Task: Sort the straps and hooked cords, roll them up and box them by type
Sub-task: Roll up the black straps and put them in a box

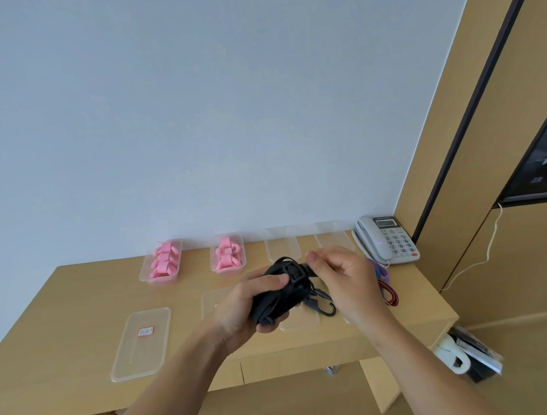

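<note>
Both hands work above the middle of the desk [82,309]. The left hand [248,305] grips a rolled bundle of black strap [282,293], fingers curled round it and thumb pressed on top by the buckle. The right hand [341,276] pinches the loose end of the same strap at the far side of the roll. Dark metal clip hooks [323,302] dangle from the bundle's right side.

On the near left of the desk lies a clear lid [143,344] with a small red-edged label. Further clear lids lie partly hidden under the hands. To the right, just past the right hand, lie a red strap [390,291] and a purple one [380,271].

Along the far wall stand four clear boxes: the two left ones [161,259] [227,255] hold pink rolled straps, the two right ones [281,243] [333,236] look clear inside. At the far right corner sits a grey telephone [386,240].
</note>
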Demonstrator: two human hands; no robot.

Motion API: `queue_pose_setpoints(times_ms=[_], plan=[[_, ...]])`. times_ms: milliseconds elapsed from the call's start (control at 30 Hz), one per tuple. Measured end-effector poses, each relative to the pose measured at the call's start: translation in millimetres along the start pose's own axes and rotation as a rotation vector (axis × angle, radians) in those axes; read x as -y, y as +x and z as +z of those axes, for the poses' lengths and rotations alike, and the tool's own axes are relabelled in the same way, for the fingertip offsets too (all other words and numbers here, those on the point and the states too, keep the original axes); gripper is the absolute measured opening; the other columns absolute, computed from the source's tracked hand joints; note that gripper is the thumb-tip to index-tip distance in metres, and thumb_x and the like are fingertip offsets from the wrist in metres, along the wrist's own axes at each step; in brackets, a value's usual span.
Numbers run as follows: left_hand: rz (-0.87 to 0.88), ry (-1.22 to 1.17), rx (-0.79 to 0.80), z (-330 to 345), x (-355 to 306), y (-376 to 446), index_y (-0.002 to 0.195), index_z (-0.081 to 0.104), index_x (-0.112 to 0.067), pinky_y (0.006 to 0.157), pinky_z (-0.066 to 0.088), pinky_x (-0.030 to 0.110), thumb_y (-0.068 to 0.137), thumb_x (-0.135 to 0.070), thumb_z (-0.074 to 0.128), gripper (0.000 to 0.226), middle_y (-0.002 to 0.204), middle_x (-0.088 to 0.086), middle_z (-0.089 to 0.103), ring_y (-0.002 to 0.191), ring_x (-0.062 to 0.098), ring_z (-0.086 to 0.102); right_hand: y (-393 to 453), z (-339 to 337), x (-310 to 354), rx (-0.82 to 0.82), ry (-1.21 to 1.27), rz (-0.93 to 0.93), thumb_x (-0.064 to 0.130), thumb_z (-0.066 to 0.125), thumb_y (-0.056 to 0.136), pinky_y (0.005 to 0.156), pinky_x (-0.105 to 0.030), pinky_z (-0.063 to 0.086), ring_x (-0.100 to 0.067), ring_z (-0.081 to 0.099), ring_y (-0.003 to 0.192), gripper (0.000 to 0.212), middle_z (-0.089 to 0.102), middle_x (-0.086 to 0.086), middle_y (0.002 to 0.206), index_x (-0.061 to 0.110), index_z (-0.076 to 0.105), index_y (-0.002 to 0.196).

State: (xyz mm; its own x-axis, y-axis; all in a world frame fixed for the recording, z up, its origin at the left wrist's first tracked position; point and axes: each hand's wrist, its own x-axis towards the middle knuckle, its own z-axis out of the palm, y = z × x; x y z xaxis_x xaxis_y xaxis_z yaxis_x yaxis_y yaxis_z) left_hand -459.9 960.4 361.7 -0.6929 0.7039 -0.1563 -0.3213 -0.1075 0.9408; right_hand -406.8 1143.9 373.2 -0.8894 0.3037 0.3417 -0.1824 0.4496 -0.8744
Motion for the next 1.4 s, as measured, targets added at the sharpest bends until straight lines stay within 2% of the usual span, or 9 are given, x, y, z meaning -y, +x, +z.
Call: queue_pose_setpoints(times_ms=[167, 567, 667, 800, 900, 1000, 1100, 1300, 1400], plan=[[0.077, -0.057, -0.098, -3.2, 1.4, 1.5, 0.115, 0.062, 0.000, 0.041, 0.025, 0.023, 0.082, -0.030, 0.070, 0.045, 0.087, 0.018, 0.059, 0.058, 0.023, 0.045, -5.5, 18.0, 9.9, 0.011, 0.080, 0.098, 0.025, 0.054, 0.102, 0.059, -0.002, 0.044, -0.002, 0.067, 0.082, 0.024, 0.076, -0.002, 0.092, 0.021, 0.077, 0.096], [0.164, 0.018, -0.198, -48.8, -7.8, -7.4, 0.117, 0.068, -0.012, 0.058, 0.042, 0.033, 0.100, -0.022, 0.062, 0.021, 0.080, 0.003, 0.061, 0.072, 0.025, 0.049, 14.9, 54.9, 22.9, 0.065, -0.115, -0.042, 0.009, 0.071, 0.090, 0.073, -0.009, 0.050, -0.001, 0.067, 0.093, 0.024, 0.071, 0.012, 0.103, 0.030, 0.074, 0.101], [0.205, 0.112, -0.225, -61.1, -7.2, -8.2, 0.122, 0.065, -0.017, 0.063, 0.047, 0.035, 0.098, -0.027, 0.066, 0.025, 0.082, 0.000, 0.064, 0.073, 0.024, 0.053, 21.5, 67.8, 20.5, -0.020, -0.310, -0.135, 0.012, 0.077, 0.084, 0.071, -0.006, 0.044, -0.003, 0.062, 0.089, 0.018, 0.070, 0.007, 0.091, 0.023, 0.078, 0.099], [0.266, 0.156, -0.242, -73.4, -9.5, -7.2, 0.121, 0.061, -0.020, 0.063, 0.049, 0.025, 0.102, -0.030, 0.061, 0.021, 0.092, 0.002, 0.066, 0.078, 0.022, 0.059, 19.9, 92.2, 20.3, -0.002, -0.170, -0.021, 0.033, 0.068, 0.087, 0.059, -0.045, 0.058, -0.027, 0.065, 0.065, 0.012, 0.067, -0.004, 0.069, 0.023, 0.074, 0.092], [0.279, 0.203, -0.253, -83.6, -8.4, -1.2, 0.118, 0.059, -0.023, 0.055, 0.044, 0.011, 0.105, -0.028, 0.054, 0.015, 0.097, -0.001, 0.066, 0.079, 0.010, 0.060, 16.4, 107.7, 24.6, -0.029, 0.019, 0.096, 0.018, 0.071, 0.092, 0.054, -0.040, 0.059, -0.021, 0.069, 0.057, 0.008, 0.071, -0.007, 0.071, 0.020, 0.078, 0.096], [0.264, 0.170, -0.291, -89.0, -7.6, 9.7, 0.120, 0.060, -0.029, 0.082, 0.056, 0.027, 0.102, -0.041, 0.058, 0.021, 0.108, -0.002, 0.071, 0.097, 0.017, 0.067, 19.4, 120.9, 21.6, -0.027, 0.020, 0.130, 0.016, 0.064, 0.097, 0.057, -0.049, 0.060, -0.019, 0.070, 0.057, 0.013, 0.070, -0.010, 0.074, 0.012, 0.076, 0.096], [0.207, 0.094, -0.298, -93.6, -0.2, 24.4, 0.123, 0.060, -0.034, 0.100, 0.053, 0.059, 0.094, -0.050, 0.061, 0.033, 0.116, 0.001, 0.072, 0.111, 0.030, 0.068, 25.2, 132.6, 9.1, 0.016, -0.132, 0.135, 0.022, 0.051, 0.103, 0.069, -0.043, 0.057, -0.018, 0.065, 0.070, 0.023, 0.066, -0.006, 0.077, 0.012, 0.070, 0.094], [0.142, -0.035, -0.258, -98.9, 18.5, 65.3, 0.124, 0.054, -0.012, 0.090, 0.056, 0.036, 0.105, -0.024, 0.055, 0.023, 0.110, 0.009, 0.070, 0.111, 0.026, 0.069, 50.4, 142.5, -11.6, 0.237, 0.049, 0.422, 0.050, 0.040, 0.104, 0.081, -0.011, 0.036, 0.015, 0.051, 0.097, 0.021, 0.051, 0.026, 0.098, 0.034, 0.049, 0.094], [0.084, -0.057, -0.322, -101.7, 26.0, 93.3, 0.119, 0.060, -0.020, 0.098, 0.050, 0.033, 0.106, -0.038, 0.049, 0.024, 0.108, -0.004, 0.067, 0.111, 0.016, 0.064, 78.1, 146.3, -37.1, 0.286, 0.137, 0.436, 0.051, 0.041, 0.104, 0.088, -0.016, 0.040, 0.016, 0.052, 0.096, 0.017, 0.056, 0.019, 0.101, 0.037, 0.047, 0.095]])
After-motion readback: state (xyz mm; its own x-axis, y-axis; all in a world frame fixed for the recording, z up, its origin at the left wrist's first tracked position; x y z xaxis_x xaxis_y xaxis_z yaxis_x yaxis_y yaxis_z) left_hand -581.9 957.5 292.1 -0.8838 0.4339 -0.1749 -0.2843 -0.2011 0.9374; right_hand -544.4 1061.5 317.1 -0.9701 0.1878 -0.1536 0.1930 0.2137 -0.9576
